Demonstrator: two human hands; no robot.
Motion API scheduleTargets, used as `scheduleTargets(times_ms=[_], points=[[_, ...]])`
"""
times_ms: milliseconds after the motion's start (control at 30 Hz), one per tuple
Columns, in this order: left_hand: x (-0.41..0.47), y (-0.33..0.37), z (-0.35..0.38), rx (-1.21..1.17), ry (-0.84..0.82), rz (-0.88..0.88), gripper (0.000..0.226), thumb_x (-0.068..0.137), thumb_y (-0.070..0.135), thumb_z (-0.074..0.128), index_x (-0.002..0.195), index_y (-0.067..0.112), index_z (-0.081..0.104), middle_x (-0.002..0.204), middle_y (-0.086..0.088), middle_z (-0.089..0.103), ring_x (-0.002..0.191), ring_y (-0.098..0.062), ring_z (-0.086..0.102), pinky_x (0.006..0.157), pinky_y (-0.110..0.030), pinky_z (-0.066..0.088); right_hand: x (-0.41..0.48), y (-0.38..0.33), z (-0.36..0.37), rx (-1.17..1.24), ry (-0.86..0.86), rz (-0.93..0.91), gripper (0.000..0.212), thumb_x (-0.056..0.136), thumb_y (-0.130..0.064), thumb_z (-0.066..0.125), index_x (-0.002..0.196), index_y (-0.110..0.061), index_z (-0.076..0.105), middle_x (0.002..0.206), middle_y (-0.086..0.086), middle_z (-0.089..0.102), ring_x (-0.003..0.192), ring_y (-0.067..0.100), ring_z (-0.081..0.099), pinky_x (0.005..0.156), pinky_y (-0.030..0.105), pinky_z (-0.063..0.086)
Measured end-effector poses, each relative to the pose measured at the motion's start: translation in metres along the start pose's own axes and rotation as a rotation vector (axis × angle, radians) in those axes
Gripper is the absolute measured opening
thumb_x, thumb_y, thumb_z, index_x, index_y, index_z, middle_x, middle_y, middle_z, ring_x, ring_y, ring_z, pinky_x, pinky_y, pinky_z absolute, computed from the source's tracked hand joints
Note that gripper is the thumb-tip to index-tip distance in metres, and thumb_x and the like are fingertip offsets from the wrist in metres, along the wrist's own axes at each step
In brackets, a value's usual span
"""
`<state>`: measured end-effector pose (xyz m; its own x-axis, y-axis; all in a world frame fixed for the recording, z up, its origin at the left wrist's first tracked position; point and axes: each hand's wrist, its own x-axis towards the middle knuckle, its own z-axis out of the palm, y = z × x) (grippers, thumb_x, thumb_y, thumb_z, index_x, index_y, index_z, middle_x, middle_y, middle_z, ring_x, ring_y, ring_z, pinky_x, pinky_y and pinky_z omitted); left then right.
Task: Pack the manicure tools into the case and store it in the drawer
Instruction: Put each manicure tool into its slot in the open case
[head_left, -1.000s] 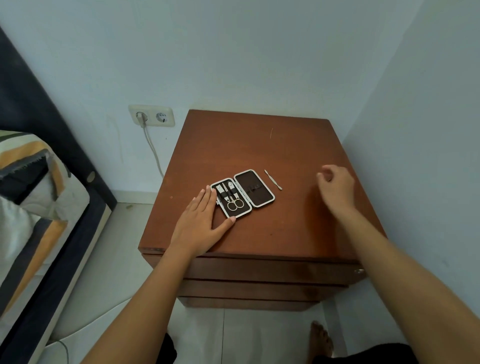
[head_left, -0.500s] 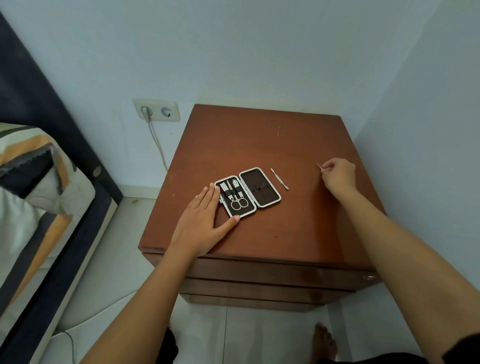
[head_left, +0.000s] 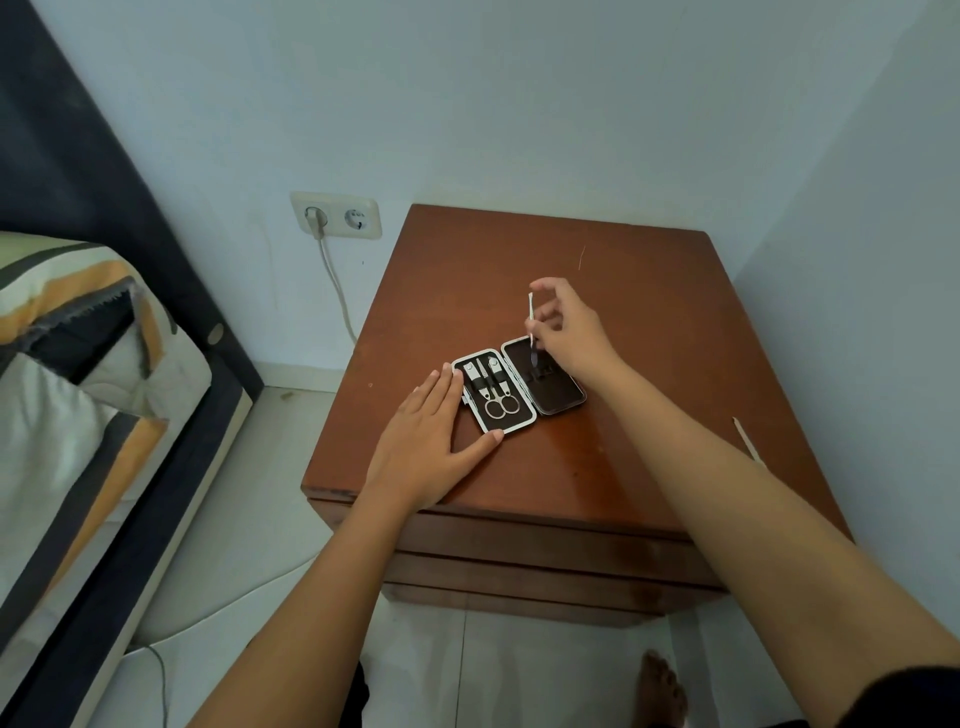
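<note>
The small manicure case (head_left: 558, 396) lies open on the brown nightstand (head_left: 649, 332). Its left half holds scissors (head_left: 502, 406) and two other steel tools under straps. The right half shows dark lining with an elastic strap. My left hand (head_left: 426, 447) lies flat against the case's left side, thumb along its near edge. My right hand (head_left: 566, 327) pinches a thin metal tool (head_left: 530, 318) upright, its lower tip over the top of the right half.
A thin pale stick (head_left: 746, 439) lies at the nightstand's right edge. Closed drawer fronts (head_left: 545, 551) face me below the top. A bed (head_left: 78, 395) stands to the left, a wall socket with a plugged cable (head_left: 336, 215) behind, and a wall close on the right.
My right hand moved from the right part of the nightstand leftward to the case, carrying a thin tool. The tool that lay beside the case is out of sight. My left hand stayed.
</note>
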<state>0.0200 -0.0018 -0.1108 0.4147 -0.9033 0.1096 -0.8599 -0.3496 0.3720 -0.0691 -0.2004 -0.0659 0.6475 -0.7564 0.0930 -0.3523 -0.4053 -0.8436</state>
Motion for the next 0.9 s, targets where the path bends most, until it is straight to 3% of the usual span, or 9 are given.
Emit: scheduleTargets(times_ms=[133, 300, 433, 600, 733, 900], points=[[0.0, 0.0, 0.001, -0.002, 0.004, 0.003, 0.096, 0.075, 0.077, 0.018, 0.15, 0.019, 0.007, 0.159, 0.004, 0.005, 0.145, -0.008, 0.001, 0.115, -0.024, 0.002, 0.001, 0.008, -0.006, 0.005, -0.126, -0.01, 0.035, 0.085, -0.003, 0.06, 0.115, -0.021, 0.057, 0.088, 0.009, 0.055, 0.084, 0.026, 0.059, 0.074, 0.032, 0.059], [0.001, -0.001, 0.001, -0.008, 0.013, 0.005, 0.093, 0.078, 0.075, 0.024, 0.15, 0.019, 0.008, 0.159, 0.004, 0.006, 0.145, -0.008, 0.002, 0.115, -0.025, 0.003, -0.001, 0.006, -0.014, -0.25, -0.253, -0.058, 0.044, 0.085, -0.007, 0.062, 0.126, -0.019, 0.052, 0.097, 0.004, 0.058, 0.085, 0.017, 0.053, 0.081, 0.025, 0.048], [0.001, 0.0, 0.001, -0.01, 0.016, 0.003, 0.096, 0.075, 0.077, 0.02, 0.15, 0.018, 0.01, 0.159, 0.004, 0.007, 0.145, -0.008, 0.003, 0.115, -0.026, 0.004, -0.017, 0.01, -0.012, -0.572, -0.257, -0.196, 0.048, 0.092, -0.017, 0.051, 0.139, -0.012, 0.039, 0.13, 0.008, 0.049, 0.119, 0.023, 0.041, 0.105, 0.034, 0.031], [0.0, 0.002, 0.0, -0.018, 0.018, -0.002, 0.095, 0.076, 0.077, 0.023, 0.15, 0.018, 0.011, 0.159, 0.004, 0.008, 0.145, -0.008, 0.004, 0.115, -0.025, 0.004, -0.047, 0.027, -0.004, -0.63, -0.21, -0.297, 0.047, 0.097, -0.019, 0.04, 0.142, -0.007, 0.033, 0.148, 0.007, 0.036, 0.139, 0.021, 0.027, 0.117, 0.031, 0.014], [0.0, 0.003, -0.001, -0.032, 0.02, -0.007, 0.087, 0.084, 0.069, 0.037, 0.15, 0.017, 0.011, 0.159, 0.003, 0.008, 0.145, -0.009, 0.004, 0.117, -0.027, 0.006, -0.058, 0.03, -0.004, -0.668, -0.192, -0.293, 0.047, 0.098, -0.022, 0.036, 0.143, -0.009, 0.03, 0.153, 0.004, 0.029, 0.143, 0.017, 0.021, 0.116, 0.029, 0.017], [-0.001, 0.004, -0.002, -0.023, 0.023, -0.007, 0.088, 0.084, 0.07, 0.035, 0.15, 0.017, 0.011, 0.159, 0.003, 0.009, 0.145, -0.009, 0.005, 0.116, -0.027, 0.006, -0.062, 0.027, -0.007, -0.646, -0.234, -0.252, 0.047, 0.099, -0.021, 0.035, 0.144, -0.012, 0.027, 0.155, 0.001, 0.024, 0.144, 0.015, 0.018, 0.115, 0.029, 0.019]])
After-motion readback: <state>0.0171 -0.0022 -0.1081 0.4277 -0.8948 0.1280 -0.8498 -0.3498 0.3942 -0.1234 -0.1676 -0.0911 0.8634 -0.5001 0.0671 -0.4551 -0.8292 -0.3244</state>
